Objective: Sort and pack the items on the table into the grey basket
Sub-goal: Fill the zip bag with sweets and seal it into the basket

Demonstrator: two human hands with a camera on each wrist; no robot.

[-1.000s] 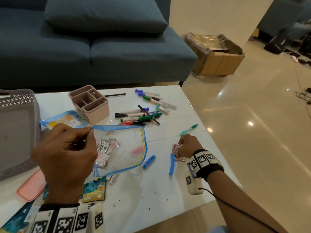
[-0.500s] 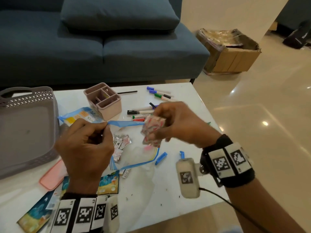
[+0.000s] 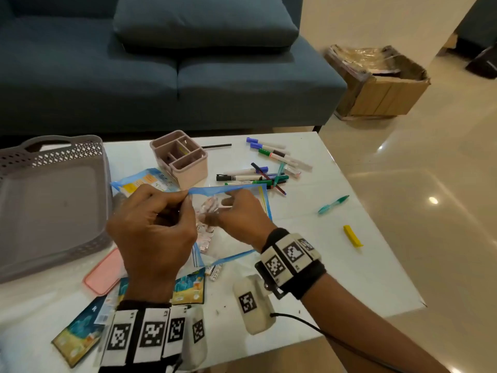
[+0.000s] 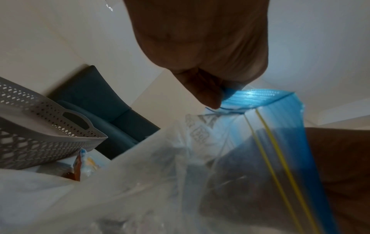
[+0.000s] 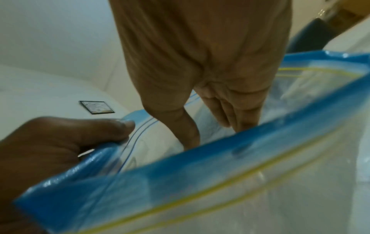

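Note:
A clear zip bag [image 3: 265,200] with a blue rim [image 4: 260,98] [image 5: 180,174] is held up over the white table [image 3: 309,265]. My left hand [image 3: 187,197] [image 4: 220,98] pinches the rim at its left end. My right hand [image 3: 217,208] [image 5: 212,133] reaches into the bag's mouth, fingers pointing in, with small pink-and-white wrapped packets [image 3: 208,210] at its fingertips. More foil packets [image 3: 204,239] lie lower in the bag. The grey basket [image 3: 53,157] [image 4: 50,126] stands at the table's left, nothing visible inside.
A pink organiser [image 3: 180,157] stands behind the bag, with a pile of markers [image 3: 258,176] to its right. A teal pen [image 3: 333,204] and a yellow clip [image 3: 352,235] lie right. A pink lid [image 3: 103,273] and printed sachets [image 3: 188,289] lie near the front edge.
My right hand picked up wrapped packets from the table's right side, carried them left, and now is inside the bag's mouth. My left hand keeps holding the rim.

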